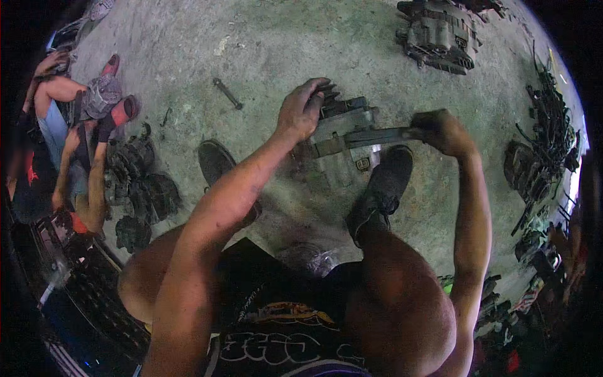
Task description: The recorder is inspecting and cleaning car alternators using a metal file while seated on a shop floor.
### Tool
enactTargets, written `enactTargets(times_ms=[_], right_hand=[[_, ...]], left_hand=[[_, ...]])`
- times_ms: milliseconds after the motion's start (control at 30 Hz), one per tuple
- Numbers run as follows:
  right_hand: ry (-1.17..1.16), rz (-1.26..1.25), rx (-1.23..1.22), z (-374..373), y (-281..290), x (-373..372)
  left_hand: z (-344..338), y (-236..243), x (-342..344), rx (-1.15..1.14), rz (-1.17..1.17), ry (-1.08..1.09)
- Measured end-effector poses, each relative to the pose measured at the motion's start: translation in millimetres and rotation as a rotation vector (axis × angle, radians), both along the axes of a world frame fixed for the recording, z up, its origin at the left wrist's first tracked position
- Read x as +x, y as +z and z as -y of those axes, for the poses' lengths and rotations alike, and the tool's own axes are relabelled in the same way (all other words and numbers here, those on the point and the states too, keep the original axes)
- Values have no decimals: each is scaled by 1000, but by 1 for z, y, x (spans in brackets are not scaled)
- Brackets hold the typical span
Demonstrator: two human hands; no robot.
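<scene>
A grey metal casting (342,164) with dark ribbed parts, which looks like a machine or engine part, sits on the floor between my shoes. My left hand (301,110) curls over its far left side, fingers bent around the dark ribbed end. Dirt darkens those fingertips. In my right hand (445,132) is the right end of a long flat metal bar (382,136), fingers wrapped tight around it. The bar lies level across the casting, its left end against the casting's body. I cannot tell from here whether that end is a wrench jaw or a plain tip.
A wrench (227,93) lies on the concrete floor beyond my left shoe (217,162). Another large casting (438,36) stands at the far right. Dark parts and cables (546,132) pile up along the right. At left, a person (66,132) sits beside greasy parts (141,182).
</scene>
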State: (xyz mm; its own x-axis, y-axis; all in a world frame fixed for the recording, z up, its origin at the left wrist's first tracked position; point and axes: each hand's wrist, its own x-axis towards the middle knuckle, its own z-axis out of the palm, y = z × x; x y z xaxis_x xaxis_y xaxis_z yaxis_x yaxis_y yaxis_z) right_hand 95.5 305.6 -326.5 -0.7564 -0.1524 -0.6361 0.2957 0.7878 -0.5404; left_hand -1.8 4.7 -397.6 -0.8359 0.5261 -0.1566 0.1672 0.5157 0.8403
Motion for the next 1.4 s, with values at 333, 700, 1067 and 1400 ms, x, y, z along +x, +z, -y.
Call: enactTargets(times_ms=[333,700,1067,1400], right_hand=[[-19,108,-65,6,-18,-10],[32,-78,65,-26,-32,11],[-35,-204,-85,53,-23,6],[-250,-25,-89,7,9,14]], left_hand=[[-1,-10,-3,44,10,-19],[-2,-18,-2,130,34,-55],[4,-19,-3,111,94,-19],[8,-17,-7,83,50,-17]])
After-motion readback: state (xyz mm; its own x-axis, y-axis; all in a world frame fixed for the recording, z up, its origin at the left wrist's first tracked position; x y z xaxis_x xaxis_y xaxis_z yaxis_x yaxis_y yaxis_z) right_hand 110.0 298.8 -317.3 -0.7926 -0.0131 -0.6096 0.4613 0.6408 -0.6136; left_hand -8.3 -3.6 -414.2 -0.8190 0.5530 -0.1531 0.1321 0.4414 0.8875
